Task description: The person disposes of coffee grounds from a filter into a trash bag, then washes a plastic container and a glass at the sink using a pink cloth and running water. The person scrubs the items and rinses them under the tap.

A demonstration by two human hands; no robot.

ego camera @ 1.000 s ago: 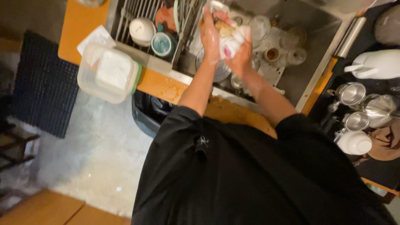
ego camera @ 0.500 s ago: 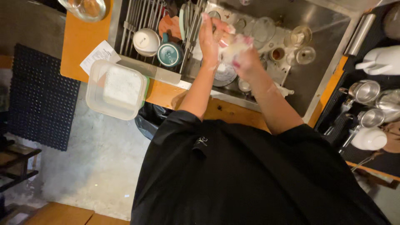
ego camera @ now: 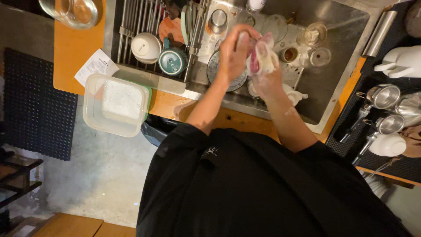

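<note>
The person stood at a metal sink (ego camera: 337, 52) full of dirty dishes. The left hand (ego camera: 234, 52) and the right hand (ego camera: 265, 72) were pressed close together above the sink. Between them they squeezed a soapy pink and white cloth (ego camera: 262, 55). The fingers of both hands curled around it. Under the hands lay a plate (ego camera: 219, 72) in the sink, and two glasses (ego camera: 315, 35) stood just beside. To the left, a white bowl (ego camera: 145, 47) and a teal cup (ego camera: 172, 61) sat in the drying rack (ego camera: 131, 22). A clear plastic box (ego camera: 116, 105) rested on the orange counter (ego camera: 76, 48).
</note>
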